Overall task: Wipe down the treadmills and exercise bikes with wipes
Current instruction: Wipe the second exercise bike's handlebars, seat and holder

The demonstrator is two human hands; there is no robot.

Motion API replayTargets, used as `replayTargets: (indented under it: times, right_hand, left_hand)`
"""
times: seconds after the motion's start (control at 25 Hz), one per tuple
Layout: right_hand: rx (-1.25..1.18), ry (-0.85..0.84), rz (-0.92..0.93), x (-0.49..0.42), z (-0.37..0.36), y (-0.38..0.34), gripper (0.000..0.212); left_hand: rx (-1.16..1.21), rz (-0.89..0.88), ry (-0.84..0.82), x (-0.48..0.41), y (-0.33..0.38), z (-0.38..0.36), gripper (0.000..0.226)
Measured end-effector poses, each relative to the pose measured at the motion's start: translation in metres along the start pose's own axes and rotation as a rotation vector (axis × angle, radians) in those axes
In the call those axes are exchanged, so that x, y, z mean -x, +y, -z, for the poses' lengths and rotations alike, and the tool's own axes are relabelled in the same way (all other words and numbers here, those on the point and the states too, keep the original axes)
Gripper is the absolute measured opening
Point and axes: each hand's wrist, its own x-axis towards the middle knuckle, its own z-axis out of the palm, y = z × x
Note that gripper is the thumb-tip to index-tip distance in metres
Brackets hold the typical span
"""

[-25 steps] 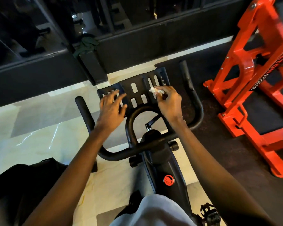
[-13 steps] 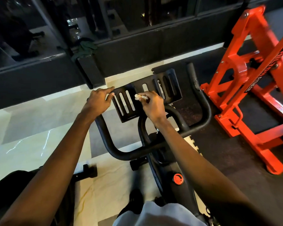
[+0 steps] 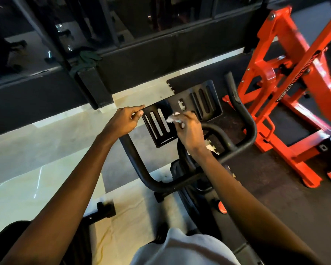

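On the tray (image 3: 171, 108), right hand (image 3: 189, 131) pinches wipe (image 3: 172, 118); left hand (image 3: 125, 121) grips edge

Orange steel gym machine frame (image 3: 287, 88) on black rubber floor mat (image 3: 275, 188), rt side. Dk green cloth (image 3: 86, 60) bunched on black ledge below glass wall (image 3: 161, 14), upper left. Pale marble floor tiles (image 3: 36, 159) at left.

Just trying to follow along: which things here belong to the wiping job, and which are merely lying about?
Part of the job: white wipe; black slotted bike tray; bike handlebars.
Just lying about: orange machine frame; green cloth; black floor mat.
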Motion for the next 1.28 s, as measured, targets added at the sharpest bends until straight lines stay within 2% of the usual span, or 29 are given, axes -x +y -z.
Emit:
replayTargets:
  times: [0.12,0.2,0.36,0.56,0.64,0.8,0.84,1.04,1.12,1.28]
  right_hand:
    - [0.045,0.021,0.023,0.007,-0.011,-0.01,0.03]
    - [0.035,0.049,-0.031,-0.008,-0.023,-0.028,0.029]
    - [0.021,-0.02,-0.119,-0.031,-0.05,-0.051,0.027]
    - [-0.082,0.007,-0.207,-0.013,-0.063,-0.053,0.025]
    - [-0.095,-0.054,-0.225,0.002,-0.057,-0.051,0.026]
    - [-0.066,-0.285,-0.326,0.007,-0.041,-0.039,0.025]
    - [-0.071,-0.292,-0.34,0.003,-0.041,-0.04,0.023]
    - [-0.137,-0.023,-0.306,-0.002,-0.056,-0.064,0.019]
    - [-0.1,-0.091,-0.317,0.01,-0.052,-0.06,0.021]
    - [0.186,-0.389,-0.287,0.021,-0.042,-0.048,0.021]
  left_hand:
    - [0.031,-0.042,0.019,-0.003,-0.006,0.002,0.036]
    - [0.038,-0.055,0.032,-0.004,-0.009,0.003,0.034]
    - [0.076,-0.085,0.064,-0.004,-0.016,0.005,0.031]
    - [0.125,-0.11,0.079,-0.005,-0.02,0.004,0.028]
    - [0.117,-0.114,0.09,-0.004,-0.021,0.001,0.031]
    - [0.108,-0.117,0.095,-0.003,-0.022,-0.001,0.034]
    - [0.11,-0.123,0.098,-0.002,-0.022,-0.001,0.035]
    - [0.063,-0.141,0.121,0.0,-0.024,-0.002,0.037]
    - [0.009,-0.148,0.125,0.001,-0.023,-0.005,0.039]
    - [-0.144,-0.146,0.093,0.0,-0.019,-0.012,0.047]
